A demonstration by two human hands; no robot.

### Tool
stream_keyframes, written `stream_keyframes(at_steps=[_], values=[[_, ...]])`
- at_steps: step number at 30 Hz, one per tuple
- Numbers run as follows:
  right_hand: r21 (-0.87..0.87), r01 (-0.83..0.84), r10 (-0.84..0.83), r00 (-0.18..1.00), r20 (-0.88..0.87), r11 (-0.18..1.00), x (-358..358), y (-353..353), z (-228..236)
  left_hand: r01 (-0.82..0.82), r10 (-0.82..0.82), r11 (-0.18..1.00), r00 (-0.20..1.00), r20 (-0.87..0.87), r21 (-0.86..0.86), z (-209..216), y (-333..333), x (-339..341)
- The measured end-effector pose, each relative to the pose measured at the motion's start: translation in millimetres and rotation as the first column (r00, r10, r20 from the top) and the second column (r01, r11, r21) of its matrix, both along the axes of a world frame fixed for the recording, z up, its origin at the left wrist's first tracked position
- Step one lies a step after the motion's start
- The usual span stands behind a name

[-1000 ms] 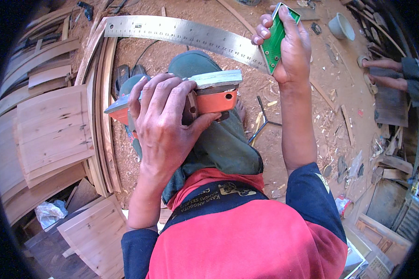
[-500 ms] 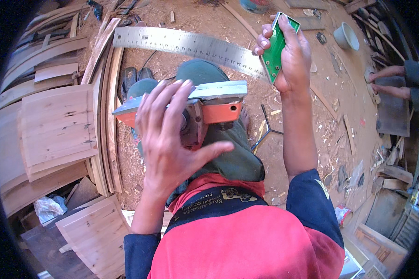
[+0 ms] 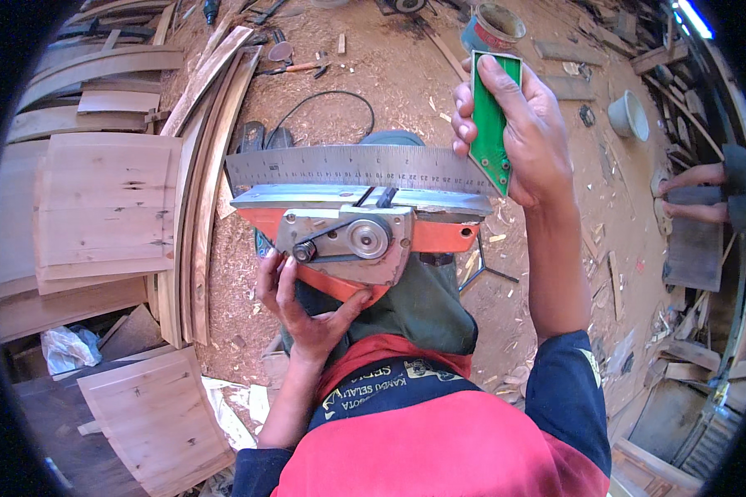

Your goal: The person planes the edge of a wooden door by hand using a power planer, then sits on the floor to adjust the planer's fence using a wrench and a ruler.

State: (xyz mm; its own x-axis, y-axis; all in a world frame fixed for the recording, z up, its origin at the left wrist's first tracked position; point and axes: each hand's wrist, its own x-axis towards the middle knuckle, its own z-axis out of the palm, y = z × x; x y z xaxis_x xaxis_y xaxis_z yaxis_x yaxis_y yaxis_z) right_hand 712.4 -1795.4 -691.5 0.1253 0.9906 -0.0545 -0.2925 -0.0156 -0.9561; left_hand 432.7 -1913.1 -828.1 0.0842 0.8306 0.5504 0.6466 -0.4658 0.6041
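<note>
An orange and grey electric planer [image 3: 348,236] lies across my lap with its metal sole facing away from me and its drive belt and pulleys exposed. My left hand [image 3: 311,319] grips its near orange edge, fingers on the left side and thumb on the right. My right hand [image 3: 522,132] is closed around the green handle of a try square [image 3: 491,124]. The square's ruled steel blade [image 3: 340,166] stretches left, just beyond the sole and nearly parallel to it. Whether blade and sole touch, I cannot tell.
Long boards [image 3: 195,199] and wooden panels [image 3: 112,203] stand at the left. A pair of pliers [image 3: 294,68], a bucket [image 3: 493,31] and a pale bucket [image 3: 628,116] are on the shaving-strewn ground. At far right, another person's legs [image 3: 696,190] show.
My left hand has dropped from in front of the planer to its near edge, uncovering the belt side. The square has come nearer, its blade now close along the sole.
</note>
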Motion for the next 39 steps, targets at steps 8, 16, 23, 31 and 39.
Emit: stream_keyframes(at_steps=[8,16,23,31,39], values=[[-0.031,-0.036,0.036,0.999,0.004,0.999,-8.9,-1.0,4.1,-0.027,0.026,0.998,1.0,0.015,0.05,-16.7,-1.9,1.8],[-0.04,-0.032,0.03,0.998,-0.046,0.999,-9.0,-3.5,-2.9,-0.022,0.02,0.998,0.999,0.037,0.051,-22.4,0.1,2.5],[-0.031,-0.026,0.024,0.997,-0.073,0.999,-9.1,-3.9,-6.4,-0.032,0.03,0.998,0.999,0.046,0.048,-22.5,-0.2,4.1],[-0.026,-0.024,0.023,0.999,-0.039,0.999,-10.6,-3.0,-6.2,-0.043,0.043,0.998,0.999,0.019,0.038,-23.4,-0.8,3.7],[-0.048,-0.012,0.01,1.0,-0.03,0.999,-16.0,-6.3,-5.6,-0.039,0.038,0.998,0.999,0.011,0.048,-23.9,-2.5,3.0]])
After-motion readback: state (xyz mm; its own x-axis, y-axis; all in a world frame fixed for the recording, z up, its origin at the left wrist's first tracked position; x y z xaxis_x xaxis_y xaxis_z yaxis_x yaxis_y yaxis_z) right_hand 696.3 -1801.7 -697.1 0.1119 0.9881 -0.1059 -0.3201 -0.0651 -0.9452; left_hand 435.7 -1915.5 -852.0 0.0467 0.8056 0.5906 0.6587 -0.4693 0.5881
